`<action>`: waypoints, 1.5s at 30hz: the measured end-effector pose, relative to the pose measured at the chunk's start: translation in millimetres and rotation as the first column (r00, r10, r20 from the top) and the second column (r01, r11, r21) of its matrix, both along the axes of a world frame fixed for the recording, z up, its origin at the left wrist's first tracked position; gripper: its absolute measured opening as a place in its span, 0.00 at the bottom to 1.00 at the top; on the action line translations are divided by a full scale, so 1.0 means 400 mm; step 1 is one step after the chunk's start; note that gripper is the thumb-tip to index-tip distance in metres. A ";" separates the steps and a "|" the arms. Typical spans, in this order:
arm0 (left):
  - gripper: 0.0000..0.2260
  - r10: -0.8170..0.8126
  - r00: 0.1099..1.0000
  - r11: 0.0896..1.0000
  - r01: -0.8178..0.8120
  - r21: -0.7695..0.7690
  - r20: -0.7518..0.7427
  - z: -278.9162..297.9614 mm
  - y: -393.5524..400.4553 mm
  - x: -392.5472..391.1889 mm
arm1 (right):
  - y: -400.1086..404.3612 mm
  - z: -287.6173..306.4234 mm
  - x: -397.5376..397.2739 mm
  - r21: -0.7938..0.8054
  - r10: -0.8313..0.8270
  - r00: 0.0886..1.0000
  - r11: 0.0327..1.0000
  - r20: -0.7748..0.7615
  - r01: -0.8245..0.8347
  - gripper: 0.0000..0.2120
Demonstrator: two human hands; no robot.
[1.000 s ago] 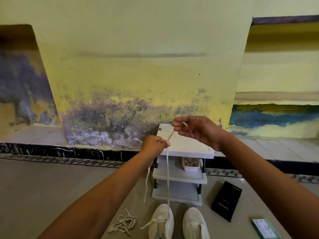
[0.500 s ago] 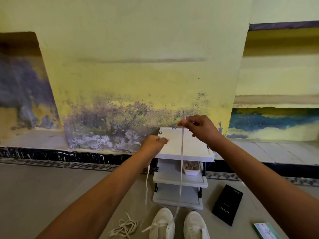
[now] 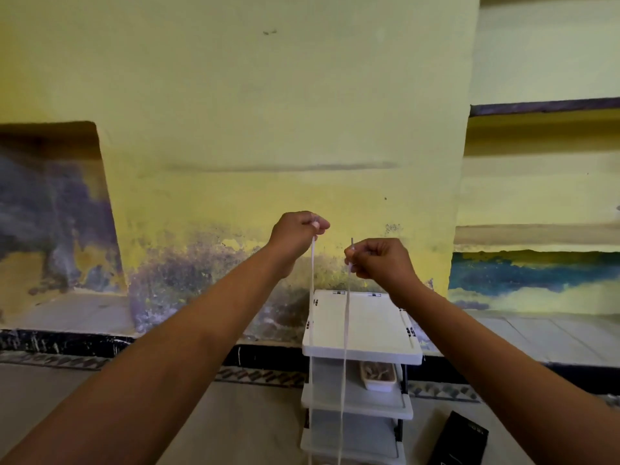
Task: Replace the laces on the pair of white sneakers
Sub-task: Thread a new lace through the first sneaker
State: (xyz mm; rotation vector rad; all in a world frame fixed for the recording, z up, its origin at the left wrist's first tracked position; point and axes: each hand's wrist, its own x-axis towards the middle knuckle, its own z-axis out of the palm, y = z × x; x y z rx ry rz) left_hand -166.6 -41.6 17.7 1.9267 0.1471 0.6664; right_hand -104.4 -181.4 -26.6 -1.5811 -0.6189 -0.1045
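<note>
White shoelace [image 3: 345,330]: two strands hang side by side, running down from the raised hands past the front of the shelf unit and out of the bottom edge of the view. Sneakers not in view.

Left hand [image 3: 295,234]: raised, fingers curled, pinching the top of the left strand between thumb and fingertips; strand drops straight from the pinch. This hand sits slightly higher than the other.

Right hand [image 3: 382,261]: raised just right of the left hand, apart from it. Fingers curled, pinching the right strand near its end; the stiff tip of the lace sticks up above the fingers.

White three-tier shelf unit [image 3: 379,350]: stands on the floor against the far wall, below and beyond the hands. Top tier flat; a thin white stick lies near its right edge. Middle tier holds a small white tray [image 3: 379,375], contents unclear.

Black box [image 3: 459,443]: on the floor, right of the shelf unit, near the bottom edge.

Far wall [image 3: 268,112]: yellow paint, stained dark and peeling low down.
</note>
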 end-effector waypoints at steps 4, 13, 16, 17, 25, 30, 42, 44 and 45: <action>0.08 0.045 0.999 0.999 -0.045 0.017 0.001 0.017 -0.009 0.004 | 0.026 0.014 -0.009 0.013 0.001 1.000 1.000 -0.027 0.000 0.08; 0.05 0.109 0.993 0.993 -0.105 -0.058 0.055 0.028 -0.032 -0.010 | 0.047 0.025 -0.021 0.048 -0.002 1.000 0.999 -0.027 0.003 0.11; 0.07 0.095 0.994 0.994 -0.093 -0.050 0.058 0.036 -0.035 -0.011 | 0.050 0.026 -0.017 0.067 -0.004 0.999 0.998 -0.054 0.008 0.11; 0.07 0.088 0.994 0.995 -0.085 -0.055 0.058 0.036 -0.037 -0.012 | 0.049 0.024 -0.017 0.067 -0.007 0.998 0.998 -0.056 0.010 0.11; 0.04 0.059 0.996 0.996 -0.054 -0.073 0.061 0.031 -0.025 -0.008 | 0.057 0.023 -0.017 0.060 0.047 0.997 0.997 -0.054 -0.043 0.08; 0.07 0.016 0.999 0.991 -0.012 -0.130 0.034 0.018 -0.013 -0.010 | 0.052 0.015 -0.021 0.086 0.088 0.989 0.993 -0.118 -0.078 0.09; 0.06 0.003 0.929 0.999 -0.017 -0.034 -0.369 -0.321 0.037 0.053 | 0.005 -0.283 0.059 -0.387 -0.045 0.960 0.920 -0.275 -0.068 0.07; 0.06 -0.057 0.888 0.997 0.071 0.012 -0.456 -0.407 0.044 0.062 | -0.007 -0.366 0.076 -0.468 -0.033 0.951 0.876 -0.306 -0.120 0.06; 0.05 -0.091 0.869 0.992 0.123 0.033 -0.486 -0.445 0.048 0.066 | -0.012 -0.406 0.087 -0.513 -0.036 0.947 0.847 -0.319 -0.140 0.07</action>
